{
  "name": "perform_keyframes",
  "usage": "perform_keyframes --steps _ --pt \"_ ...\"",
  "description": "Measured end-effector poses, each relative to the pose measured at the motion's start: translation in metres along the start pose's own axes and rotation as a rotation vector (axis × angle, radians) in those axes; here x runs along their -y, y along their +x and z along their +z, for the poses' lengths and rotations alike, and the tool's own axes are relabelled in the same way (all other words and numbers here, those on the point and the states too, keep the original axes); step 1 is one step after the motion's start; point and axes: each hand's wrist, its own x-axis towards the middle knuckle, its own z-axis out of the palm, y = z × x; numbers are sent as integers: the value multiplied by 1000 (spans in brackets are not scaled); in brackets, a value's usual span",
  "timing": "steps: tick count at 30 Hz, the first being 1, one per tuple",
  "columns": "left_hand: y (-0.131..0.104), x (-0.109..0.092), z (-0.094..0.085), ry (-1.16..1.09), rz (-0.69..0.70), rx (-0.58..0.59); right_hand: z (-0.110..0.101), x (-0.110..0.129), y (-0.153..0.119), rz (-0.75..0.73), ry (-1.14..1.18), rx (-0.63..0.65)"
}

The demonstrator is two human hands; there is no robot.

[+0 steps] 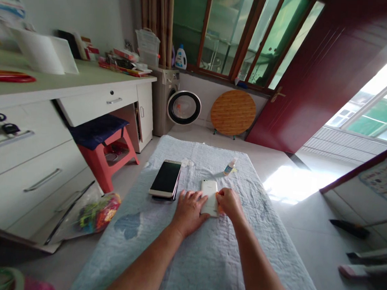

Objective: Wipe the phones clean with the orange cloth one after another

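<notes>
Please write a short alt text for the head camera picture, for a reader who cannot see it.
Two bare hands rest on a white phone lying on a light blue cloth: the left hand holds its side and the right hand presses an orange item, mostly hidden, at its edge. A stack of dark-screened phones lies to the left, a small bottle beyond.

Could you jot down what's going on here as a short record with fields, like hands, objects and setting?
Left hand: left hand lies flat on the cloth, fingers against the white phone's left edge.
Right hand: right hand presses on the white phone's right side; something orange peeks out beneath it.
Surface: pale blue cloth.
Nearby: stacked phones, dark screen up, left of the hands; small bottle lying beyond them.
Setting: white desk, red stool, washer.
</notes>
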Motion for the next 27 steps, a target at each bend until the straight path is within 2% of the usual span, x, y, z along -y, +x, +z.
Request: perform_keyframes --steps 7,12,15,19,27 --pt "0 0 3 -7 -4 -28 -4 -5 -53 -11 53 19" --pt "0 0 2 -13 -6 -22 -2 -8 -63 0 96 29" --pt "0 2 2 -18 -3 -13 0 -7 -51 32 96 16" --pt "0 2 2 -30 -2 4 4 -2 -21 59 63 -15" --pt "-1 1 -3 -32 -4 5 9 4 39 14 34 -37"
